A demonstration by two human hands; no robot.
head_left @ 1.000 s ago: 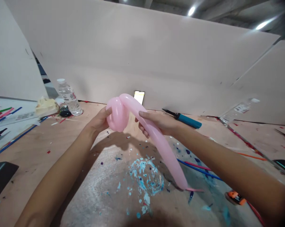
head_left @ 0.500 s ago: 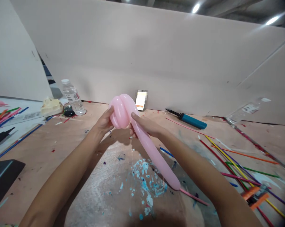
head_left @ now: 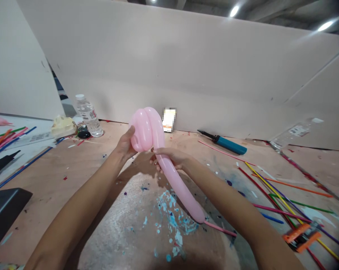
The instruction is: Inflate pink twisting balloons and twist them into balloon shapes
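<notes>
A long pink balloon (head_left: 173, 180) is held above the table, its far end bent into rounded loops and its straight part slanting down to the right, ending in a thin uninflated tail. My left hand (head_left: 126, 143) is closed on the left side of the loops, thumb on top. Below the loops, my right hand (head_left: 169, 158) wraps round the straight part, with its thumb and a fingertip near where the loops meet it. Some of the right fingers are hidden behind the balloon.
A phone (head_left: 169, 120) leans on the white partition (head_left: 158, 67). A blue hand pump (head_left: 228, 144) lies to its right. Uninflated balloons (head_left: 287, 198) and an orange tool (head_left: 301, 236) lie at right. Water bottles stand at left (head_left: 89, 116) and right (head_left: 294, 132).
My right hand has slid a little down the straight part, and its thumb now lies lower. The balloon's tail end has swung slightly to the left.
</notes>
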